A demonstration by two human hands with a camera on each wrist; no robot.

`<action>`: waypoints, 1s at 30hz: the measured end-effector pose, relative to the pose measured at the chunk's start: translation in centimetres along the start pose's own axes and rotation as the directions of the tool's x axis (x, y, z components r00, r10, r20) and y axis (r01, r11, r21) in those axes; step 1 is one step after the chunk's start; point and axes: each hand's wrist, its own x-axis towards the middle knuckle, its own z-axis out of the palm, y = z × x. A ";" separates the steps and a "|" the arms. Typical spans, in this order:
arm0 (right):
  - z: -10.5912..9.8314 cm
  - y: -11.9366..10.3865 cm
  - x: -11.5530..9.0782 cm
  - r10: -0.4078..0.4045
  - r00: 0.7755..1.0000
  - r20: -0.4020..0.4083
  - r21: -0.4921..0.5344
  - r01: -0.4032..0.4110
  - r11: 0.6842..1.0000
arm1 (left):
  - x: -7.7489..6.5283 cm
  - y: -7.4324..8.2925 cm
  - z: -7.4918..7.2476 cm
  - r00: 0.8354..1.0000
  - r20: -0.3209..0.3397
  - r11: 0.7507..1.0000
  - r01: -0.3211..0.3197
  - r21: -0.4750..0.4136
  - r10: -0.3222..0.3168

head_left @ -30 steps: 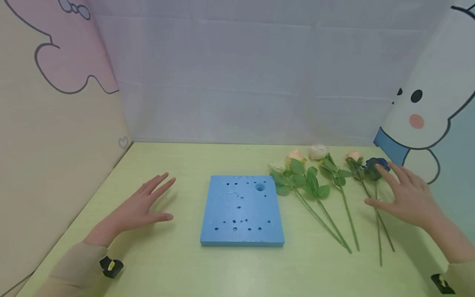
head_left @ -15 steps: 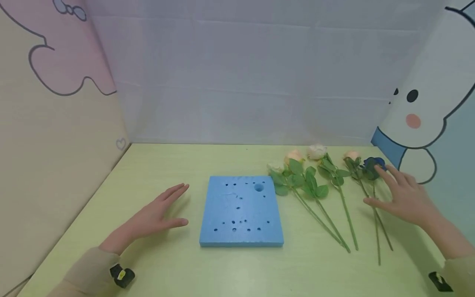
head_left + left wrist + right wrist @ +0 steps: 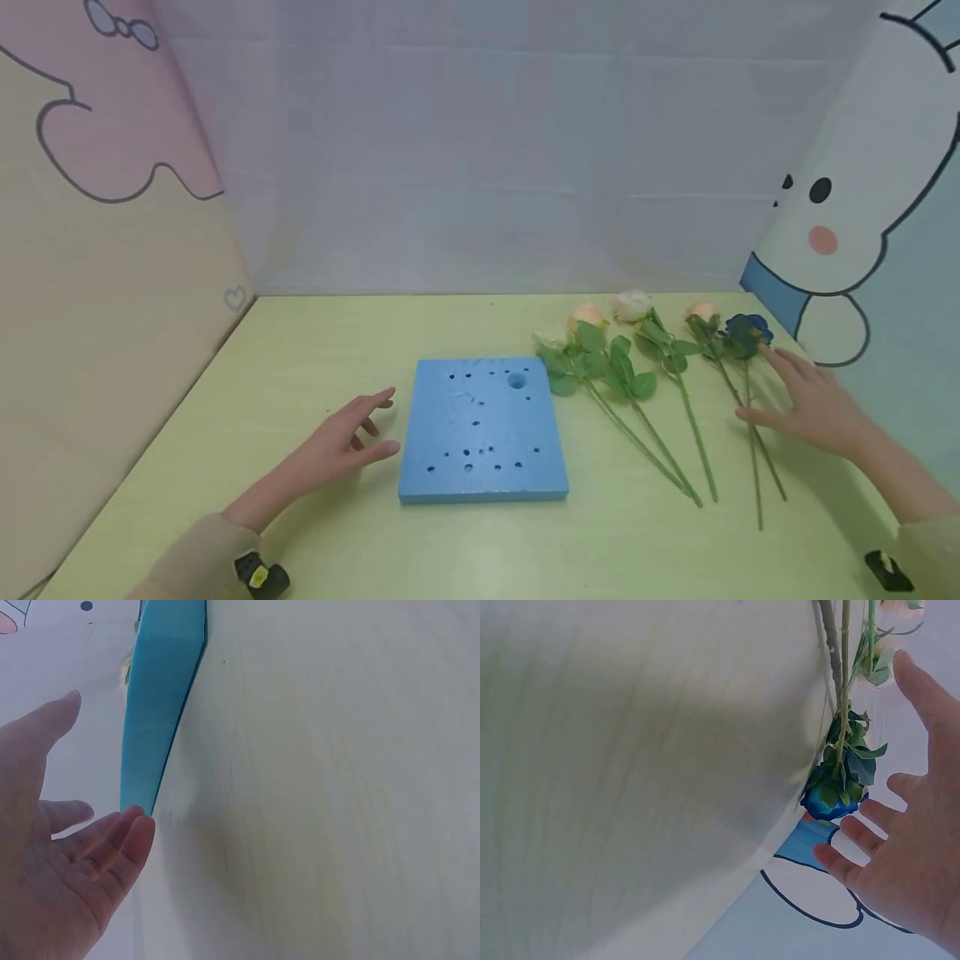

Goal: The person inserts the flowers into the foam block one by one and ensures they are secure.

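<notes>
A square blue foam block [image 3: 480,429] with several small holes and one larger hole lies flat in the middle of the table. My left hand [image 3: 330,454] hovers just left of it, fingers loosely bent and holding nothing; the left wrist view shows the block's side [image 3: 161,690] beyond the fingers. My right hand [image 3: 817,408] is spread beside a dark blue rose [image 3: 746,331] at the far right, and nothing is in its grasp. In the right wrist view the blue rose [image 3: 831,796] lies beyond the fingertips, apparently apart from them.
Beside the blue rose lies a peach rose [image 3: 702,315], their stems crossing. Between these and the block lie a white rose [image 3: 632,307], another peach rose [image 3: 587,318] and a pale rose [image 3: 551,343]. A white curtain [image 3: 450,167] closes the back of the table.
My left hand has moved right to the block's left side, its fingers bending more. The right hand stays by the blue rose. The whole head view has shifted slightly.
</notes>
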 end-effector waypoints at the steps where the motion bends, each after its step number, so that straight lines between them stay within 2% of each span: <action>1: 0.0 0.1 0.0 0.002 1.000 0.008 0.010 -0.002 1.000 | -0.1 0.1 0.2 1.000 0.001 1.000 0.004 -0.005 -0.004; 8: 0.3 0.6 0.4 0.043 0.993 0.109 0.028 -0.046 0.999 | -0.4 0.7 1.4 0.997 0.027 0.994 0.074 -0.083 -0.072; 15: 0.3 0.5 0.9 0.005 0.986 0.167 0.095 -0.021 0.995 | -0.4 1.2 2.2 0.992 0.053 0.981 0.119 -0.154 -0.112; 19: 0.2 0.2 1.0 0.002 0.978 0.210 0.135 -0.031 0.990 | -0.5 1.3 2.5 0.991 0.064 0.974 0.127 -0.185 -0.117; 30: 0.1 -0.1 1.1 0.054 0.951 0.305 0.172 -0.111 0.979 | -0.7 1.3 3.0 0.991 0.077 0.968 0.120 -0.221 -0.105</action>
